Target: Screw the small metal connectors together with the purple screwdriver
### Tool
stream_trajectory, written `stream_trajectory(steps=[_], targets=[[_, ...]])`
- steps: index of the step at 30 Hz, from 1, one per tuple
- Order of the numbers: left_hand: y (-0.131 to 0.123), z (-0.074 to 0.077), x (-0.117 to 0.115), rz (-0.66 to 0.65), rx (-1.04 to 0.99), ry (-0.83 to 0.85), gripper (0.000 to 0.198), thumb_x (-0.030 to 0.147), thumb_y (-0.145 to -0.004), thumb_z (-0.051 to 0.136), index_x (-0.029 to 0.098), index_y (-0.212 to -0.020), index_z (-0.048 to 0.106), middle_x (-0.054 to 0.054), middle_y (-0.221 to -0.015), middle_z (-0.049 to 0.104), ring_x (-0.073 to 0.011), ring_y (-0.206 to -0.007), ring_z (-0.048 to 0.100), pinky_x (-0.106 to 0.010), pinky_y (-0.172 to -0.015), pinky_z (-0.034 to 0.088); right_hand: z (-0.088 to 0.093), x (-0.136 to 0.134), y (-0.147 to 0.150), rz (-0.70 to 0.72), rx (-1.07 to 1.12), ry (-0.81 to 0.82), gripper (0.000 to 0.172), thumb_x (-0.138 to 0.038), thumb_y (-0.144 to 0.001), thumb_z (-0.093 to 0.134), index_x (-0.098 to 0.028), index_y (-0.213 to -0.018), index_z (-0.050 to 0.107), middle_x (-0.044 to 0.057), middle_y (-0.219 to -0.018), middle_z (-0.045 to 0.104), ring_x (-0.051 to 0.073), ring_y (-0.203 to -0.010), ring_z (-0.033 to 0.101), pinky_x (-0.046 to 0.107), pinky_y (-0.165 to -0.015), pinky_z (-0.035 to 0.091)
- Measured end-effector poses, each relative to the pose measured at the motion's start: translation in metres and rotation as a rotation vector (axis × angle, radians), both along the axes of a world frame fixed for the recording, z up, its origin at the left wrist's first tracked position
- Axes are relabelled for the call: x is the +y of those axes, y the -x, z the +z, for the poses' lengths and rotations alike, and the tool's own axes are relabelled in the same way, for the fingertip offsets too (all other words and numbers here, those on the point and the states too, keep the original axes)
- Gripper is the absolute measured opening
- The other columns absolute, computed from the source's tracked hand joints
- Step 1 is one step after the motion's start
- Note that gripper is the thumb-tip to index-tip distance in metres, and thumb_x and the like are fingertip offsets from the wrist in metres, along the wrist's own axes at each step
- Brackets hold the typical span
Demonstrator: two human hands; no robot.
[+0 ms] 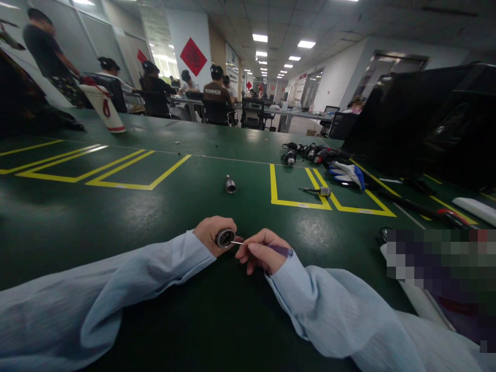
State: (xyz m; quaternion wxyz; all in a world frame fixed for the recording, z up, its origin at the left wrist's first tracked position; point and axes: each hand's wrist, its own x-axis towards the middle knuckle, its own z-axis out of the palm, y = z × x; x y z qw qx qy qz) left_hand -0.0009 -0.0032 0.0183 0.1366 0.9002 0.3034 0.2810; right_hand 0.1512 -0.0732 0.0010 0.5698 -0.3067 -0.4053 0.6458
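Note:
My left hand (212, 230) is closed around a dark metal cylinder (225, 238), its round open end turned toward my right hand. My right hand (265, 250) grips a slim screwdriver (282, 250) with a purplish handle, and its thin shaft reaches the rim of the cylinder's opening. Whether the tip touches anything inside is too small to tell. Beyond my hands, a small metal cup-shaped part (230, 185) with a narrow stem lies on the green table (170, 217). Farther right lies another metal part (324, 191) with a thin rod pointing left.
Yellow tape outlines (273, 186) mark the table. At the back right sit several dark metal parts (290, 157) and a blue-and-white glove (346, 174). A white paper cup (104, 108) stands at the far left. Large black equipment (430, 119) is on the right. People sit at desks beyond.

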Motion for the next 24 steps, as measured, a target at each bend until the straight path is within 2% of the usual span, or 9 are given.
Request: stream_trajectory(steps=[7,12,19,24], targets=[[-0.001,-0.002,0.002,-0.076,-0.08,0.162,0.022,0.029,-0.069,0.053,0.015,-0.056,0.044,0.004,-0.052,0.043,-0.0057,-0.046,0.039,-0.017,-0.044,0.031,0.002,-0.002,-0.001,0.012,0.009,-0.034,0.015,-0.027,-0.068,0.063,-0.014,-0.068,0.055,0.003,-0.065,0.066,0.011,-0.057,0.058,0.02,-0.042,0.045],[-0.002,-0.002,0.001,-0.081,-0.137,0.222,0.021,0.027,-0.067,0.055,0.014,-0.055,0.043,0.005,-0.051,0.042,-0.0053,-0.045,0.038,-0.016,-0.042,0.03,0.002,-0.004,-0.002,-0.003,0.006,-0.07,0.016,-0.029,-0.069,0.063,-0.015,-0.069,0.055,0.002,-0.066,0.065,0.011,-0.057,0.058,0.019,-0.043,0.045],[-0.003,-0.001,-0.002,-0.068,-0.133,0.226,0.019,0.025,-0.066,0.053,0.014,-0.055,0.043,0.005,-0.05,0.041,-0.0047,-0.044,0.036,-0.015,-0.042,0.028,0.004,-0.009,0.0,-0.148,-0.205,-0.237,0.014,-0.03,-0.073,0.057,-0.017,-0.07,0.055,0.003,-0.069,0.063,0.01,-0.058,0.055,0.021,-0.047,0.043],[-0.003,-0.003,-0.001,-0.095,-0.127,0.224,0.017,0.025,-0.065,0.052,0.014,-0.056,0.044,0.004,-0.051,0.043,-0.0056,-0.046,0.039,-0.016,-0.043,0.031,0.004,-0.011,0.003,-0.193,-0.306,-0.241,0.014,-0.03,-0.075,0.055,-0.017,-0.071,0.055,0.003,-0.069,0.062,0.011,-0.06,0.054,0.021,-0.046,0.042]])
